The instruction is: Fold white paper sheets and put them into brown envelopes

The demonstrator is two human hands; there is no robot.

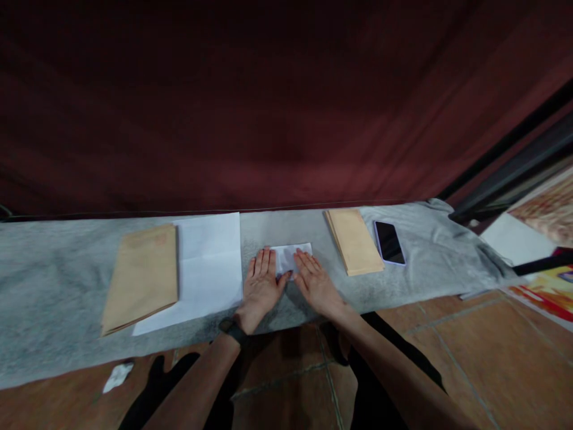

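The paper [287, 254] is pressed to the desk [58, 280] by the left hand [261, 292] and right hand [319, 290], fingers outstretched and flat. At nine o'clock from it, a sheet [209, 263] is partly covered by brown envelopes [145, 272], their faint reddish mark too blurred to be read; at three, a brown stack [356, 242] and a phone [389, 243] are seen.

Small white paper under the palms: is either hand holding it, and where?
Nothing is gripped; the left hand and right hand lie flat over the left and right sides of the small white paper.
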